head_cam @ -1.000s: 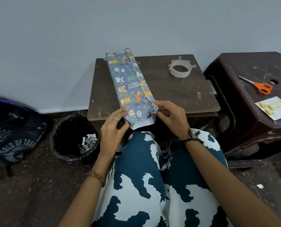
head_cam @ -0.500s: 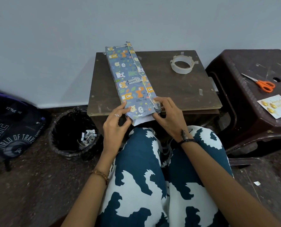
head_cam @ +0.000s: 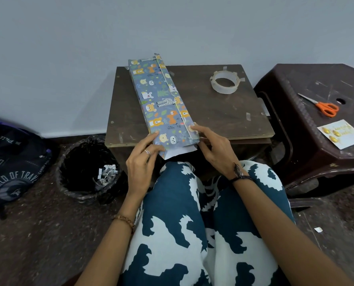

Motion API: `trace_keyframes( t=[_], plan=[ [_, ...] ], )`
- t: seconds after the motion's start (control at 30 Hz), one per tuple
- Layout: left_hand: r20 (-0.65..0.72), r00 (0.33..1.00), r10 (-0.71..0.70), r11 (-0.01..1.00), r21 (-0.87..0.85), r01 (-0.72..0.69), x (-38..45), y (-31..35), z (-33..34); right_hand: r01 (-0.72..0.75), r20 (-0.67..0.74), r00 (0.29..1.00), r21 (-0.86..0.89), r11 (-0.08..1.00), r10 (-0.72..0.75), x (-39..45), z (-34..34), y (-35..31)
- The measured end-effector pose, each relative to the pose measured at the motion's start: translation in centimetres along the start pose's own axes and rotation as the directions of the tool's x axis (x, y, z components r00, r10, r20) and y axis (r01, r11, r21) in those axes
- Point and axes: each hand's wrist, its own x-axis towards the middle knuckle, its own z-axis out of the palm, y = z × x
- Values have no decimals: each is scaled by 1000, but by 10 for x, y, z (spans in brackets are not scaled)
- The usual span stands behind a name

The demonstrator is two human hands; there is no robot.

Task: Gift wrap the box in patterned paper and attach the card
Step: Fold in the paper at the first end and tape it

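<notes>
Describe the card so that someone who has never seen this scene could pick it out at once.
Look to the dark plastic stool right of the wooden table. Two things lie on its top: orange-handled scissors farther back and, nearer the front edge, the card. It is the flat white rectangle with gold shapes and lettering.

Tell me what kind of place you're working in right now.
Probably a room at home, worked from a low seat: a small wooden table against a plain wall, a plastic stool as side surface, a lined waste bin on the floor.

The small brown table [head_cam: 223,120] bears the wrapped box [head_cam: 161,102] and tape roll [head_cam: 224,83].
</notes>
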Motion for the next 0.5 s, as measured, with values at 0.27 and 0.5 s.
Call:
trace_keyframes(
  t=[0.27,0.5],
  plan=[
    [18,999,-30,999,-42,31,0,-5,-2,75,-144,987,10,997,-73,7,6,7],
    [49,999,3,1000,-8,-3,4,-9,-6,112,-185,974,-125,986,-134,9,6,6]
  ],
)
